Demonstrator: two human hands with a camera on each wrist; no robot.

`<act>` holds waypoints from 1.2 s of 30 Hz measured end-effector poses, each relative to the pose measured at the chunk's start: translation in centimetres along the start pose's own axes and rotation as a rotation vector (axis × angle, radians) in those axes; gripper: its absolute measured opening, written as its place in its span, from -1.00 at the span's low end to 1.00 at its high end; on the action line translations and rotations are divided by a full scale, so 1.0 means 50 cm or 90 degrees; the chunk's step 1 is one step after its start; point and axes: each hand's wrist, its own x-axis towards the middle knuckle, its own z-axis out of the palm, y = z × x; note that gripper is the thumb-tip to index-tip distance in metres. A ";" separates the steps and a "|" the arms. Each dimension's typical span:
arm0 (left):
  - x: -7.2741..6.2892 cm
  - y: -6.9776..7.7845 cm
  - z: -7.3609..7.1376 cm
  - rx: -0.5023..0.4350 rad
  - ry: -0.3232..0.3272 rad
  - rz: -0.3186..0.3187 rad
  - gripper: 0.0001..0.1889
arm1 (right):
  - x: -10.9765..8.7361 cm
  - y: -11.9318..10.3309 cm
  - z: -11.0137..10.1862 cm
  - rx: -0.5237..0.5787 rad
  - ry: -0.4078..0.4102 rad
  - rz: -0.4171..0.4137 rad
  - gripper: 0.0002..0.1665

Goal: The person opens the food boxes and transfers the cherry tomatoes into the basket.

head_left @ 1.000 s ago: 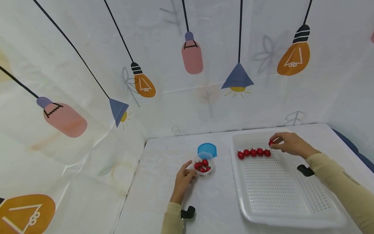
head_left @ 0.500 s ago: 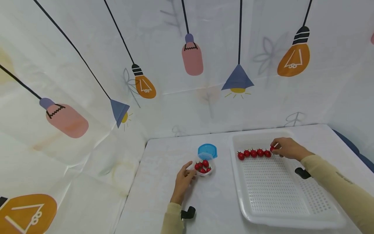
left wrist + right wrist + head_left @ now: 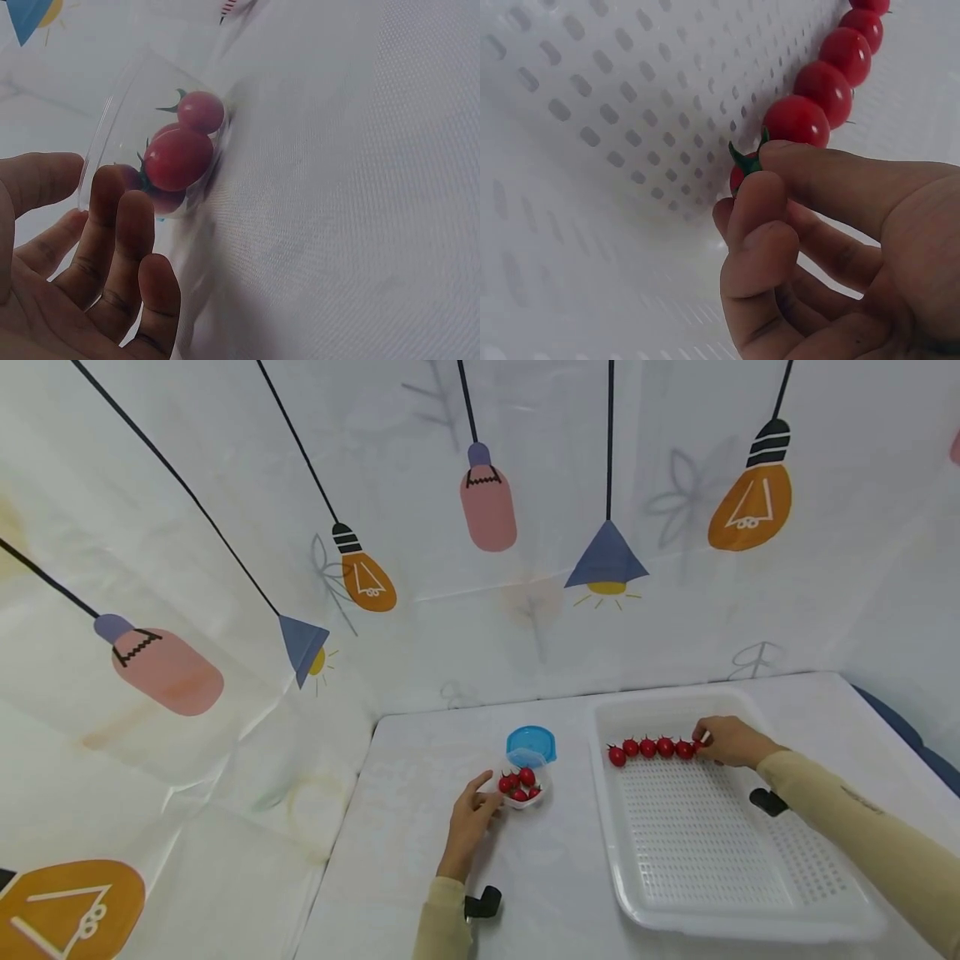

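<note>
1. Cherry tomato [image 3: 736,174] at the row's near end in the right wrist view: the right hand [image 3: 735,742] pinches it between thumb and finger, beside the five tomatoes [image 3: 648,747] lined up in the white tray [image 3: 697,835]. Whether it touches its neighbour is hidden.
2. The left hand [image 3: 471,822] lies at the clear cup [image 3: 127,112] on the counter [image 3: 420,760], fingers loosely bent, not clasping it. Several tomatoes [image 3: 180,159] remain inside; a blue lid [image 3: 531,743] lies behind.
3. The step in hand appears to be placing the sixth tomato in line.
4. The next move likely calls for settling it, then loosening the pinch without nudging the row.
</note>
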 end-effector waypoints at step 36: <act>-0.002 0.003 0.001 -0.011 -0.004 -0.006 -0.46 | -0.003 -0.095 -0.023 -0.055 0.124 -0.069 -0.57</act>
